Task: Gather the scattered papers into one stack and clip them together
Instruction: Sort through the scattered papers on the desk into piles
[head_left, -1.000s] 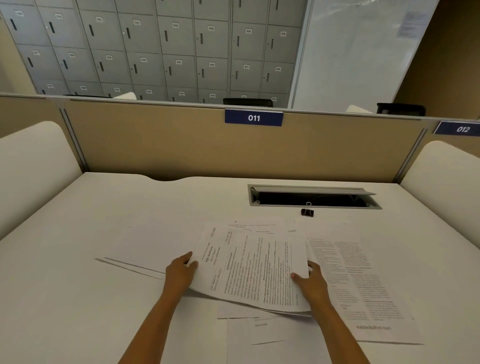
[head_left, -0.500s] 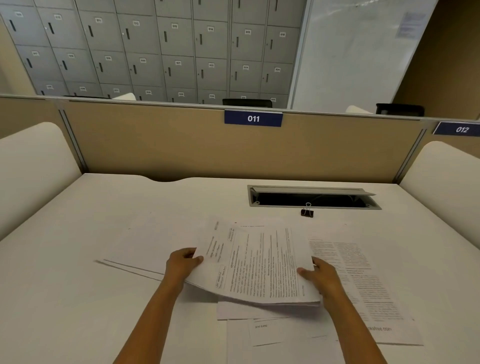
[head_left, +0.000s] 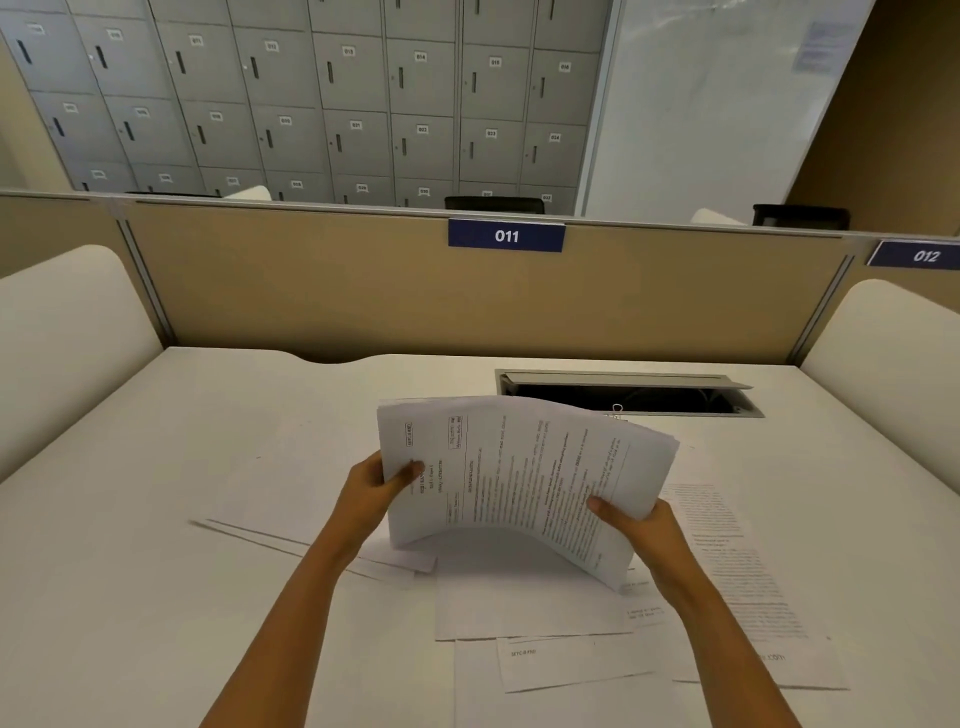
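On white desk, loose printed sheets lie scattered, overlapping. Paper stack held clear of surface above them, bowed upward. Left hand pinches stack's left edge; right hand grips right edge. Binder clip mostly hidden behind stack, beside cable slot.

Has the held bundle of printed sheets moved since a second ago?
Yes. The left hand and right hand lifted the bundle of printed white sheets off the white desk; its top edge now reaches the grey cable slot.
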